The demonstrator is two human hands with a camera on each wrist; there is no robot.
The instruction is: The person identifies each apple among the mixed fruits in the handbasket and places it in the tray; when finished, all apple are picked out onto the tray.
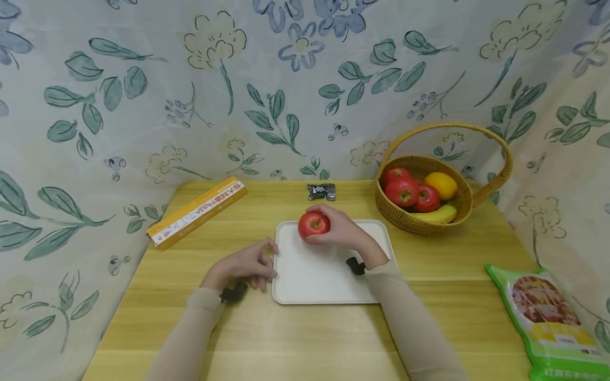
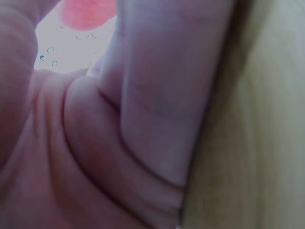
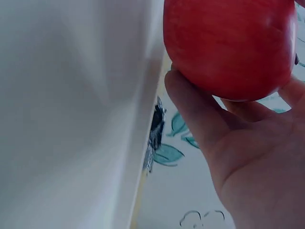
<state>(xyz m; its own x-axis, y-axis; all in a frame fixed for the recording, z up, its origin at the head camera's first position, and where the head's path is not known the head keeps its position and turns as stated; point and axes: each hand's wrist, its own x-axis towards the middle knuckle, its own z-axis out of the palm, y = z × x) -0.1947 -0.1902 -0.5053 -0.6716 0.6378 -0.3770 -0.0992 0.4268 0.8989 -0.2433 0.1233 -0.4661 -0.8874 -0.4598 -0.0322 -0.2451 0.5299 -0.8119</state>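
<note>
The right hand's point(image 1: 340, 228) fingers grasp the apple point(image 1: 310, 224), near mid-frame, over the upper left part of the tray point(image 1: 305, 288). The left hand's point(image 1: 245, 266) fingers are loosely bent, holding nothing, just beside the tray's left rim. Farther out: a black packet point(image 1: 321, 191) at upper centre, a box point(image 1: 195, 214) left of centre, a fruit basket point(image 1: 405, 219) at upper right, and a green bag point(image 1: 548, 336) at lower right.
</note>
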